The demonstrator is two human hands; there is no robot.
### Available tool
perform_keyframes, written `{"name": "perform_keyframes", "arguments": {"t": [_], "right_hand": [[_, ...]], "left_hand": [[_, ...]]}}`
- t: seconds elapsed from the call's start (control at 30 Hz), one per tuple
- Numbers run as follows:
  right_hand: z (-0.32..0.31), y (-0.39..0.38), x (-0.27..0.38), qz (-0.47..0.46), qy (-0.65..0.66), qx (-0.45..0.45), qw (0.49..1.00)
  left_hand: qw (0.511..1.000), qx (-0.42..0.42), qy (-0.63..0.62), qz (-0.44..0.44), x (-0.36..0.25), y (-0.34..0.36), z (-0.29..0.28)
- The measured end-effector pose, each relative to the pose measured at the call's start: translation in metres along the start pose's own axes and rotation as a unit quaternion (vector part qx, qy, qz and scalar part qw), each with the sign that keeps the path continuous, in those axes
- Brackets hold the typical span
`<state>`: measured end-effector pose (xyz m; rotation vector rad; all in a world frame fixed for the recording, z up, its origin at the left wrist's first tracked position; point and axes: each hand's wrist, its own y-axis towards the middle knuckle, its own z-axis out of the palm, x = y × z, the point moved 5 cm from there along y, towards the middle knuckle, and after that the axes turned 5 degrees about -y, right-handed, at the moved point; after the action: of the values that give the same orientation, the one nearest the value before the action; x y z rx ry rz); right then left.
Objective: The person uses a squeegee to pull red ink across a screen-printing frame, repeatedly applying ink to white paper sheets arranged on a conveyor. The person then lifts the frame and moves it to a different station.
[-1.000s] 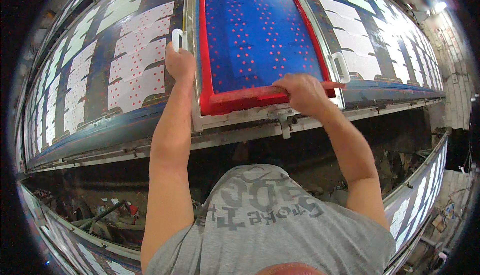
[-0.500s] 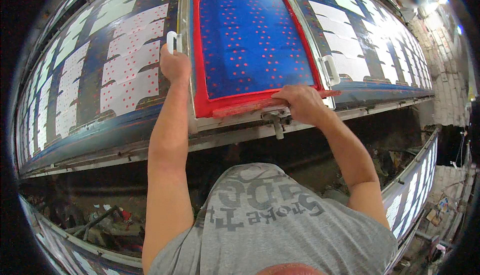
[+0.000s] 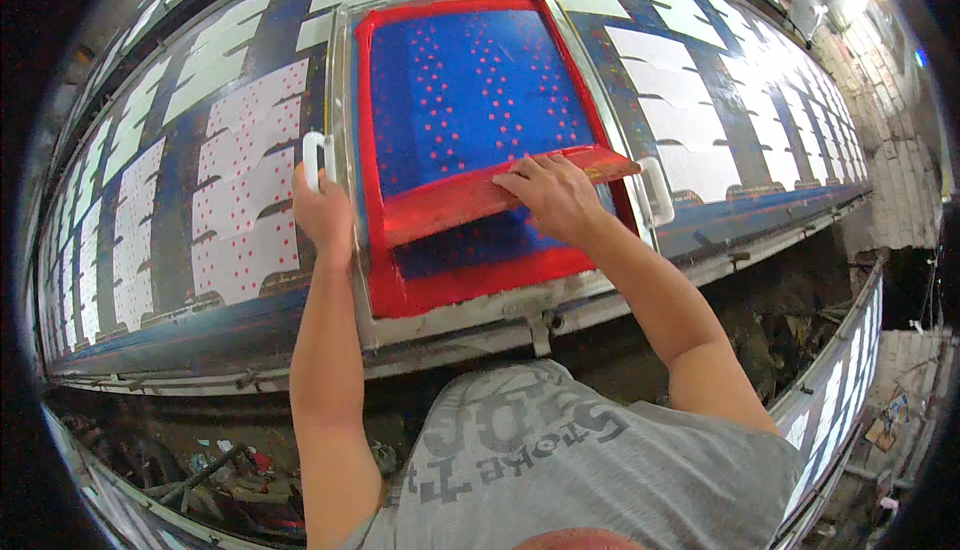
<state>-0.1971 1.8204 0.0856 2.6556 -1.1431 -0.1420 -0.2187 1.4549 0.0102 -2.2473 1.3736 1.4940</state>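
A screen-printing frame point(image 3: 349, 60) with a blue, red-dotted mesh point(image 3: 470, 70) bordered by red ink lies on the long printing table. My left hand point(image 3: 322, 205) is closed round the white handle point(image 3: 319, 155) on the frame's left side. My right hand point(image 3: 548, 192) grips a long red-stained squeegee point(image 3: 445, 205) lying crosswise over the mesh, its ends near both sides of the red border. A second white handle point(image 3: 658, 190) is on the frame's right side, beside the squeegee's end.
Rows of white cut pieces point(image 3: 660, 80) cover the table, those at left printed with red dots point(image 3: 240, 180). A metal rail point(image 3: 200, 382) runs along its near edge above a dark, littered gap. Another table point(image 3: 835, 390) with white pieces stands lower right, near a pale brick wall point(image 3: 870, 130).
The squeegee and my right hand have moved from the frame's near border up to the middle of the mesh. The frame appears slightly lower and further left in view.
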Motion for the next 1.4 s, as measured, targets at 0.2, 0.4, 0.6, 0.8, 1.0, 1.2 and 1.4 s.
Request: {"name": "perform_keyframes", "arguments": {"t": [0.2, 0.4, 0.6, 0.8, 1.0, 1.2, 1.4], "right_hand": [[0.058, 0.112, -0.093, -0.001, -0.022, 0.015, 1.000], [0.107, 0.228, -0.184, 0.002, -0.083, 0.000, 0.997], [0.127, 0.317, -0.245, 0.029, -0.080, 0.033, 0.996], [0.114, 0.354, -0.270, 0.057, -0.081, 0.045, 0.994], [0.126, 0.362, -0.280, 0.041, -0.070, 0.045, 0.996], [0.123, 0.361, -0.284, 0.030, -0.066, 0.079, 0.994], [0.098, 0.316, -0.236, -0.013, -0.044, 0.109, 0.993]], "left_hand": [[0.999, -0.004, 0.035, 0.005, -0.003, 0.002, -0.002], [0.999, 0.008, 0.044, 0.006, -0.011, 0.001, -0.005], [0.998, 0.012, 0.044, -0.034, -0.019, -0.001, -0.006], [0.997, 0.014, 0.046, -0.058, -0.013, -0.002, -0.006], [0.997, 0.017, 0.046, -0.065, -0.009, -0.002, -0.005], [0.995, 0.028, 0.061, -0.071, -0.015, -0.002, -0.004], [0.998, 0.007, 0.048, -0.026, -0.014, -0.002, -0.005]]}}
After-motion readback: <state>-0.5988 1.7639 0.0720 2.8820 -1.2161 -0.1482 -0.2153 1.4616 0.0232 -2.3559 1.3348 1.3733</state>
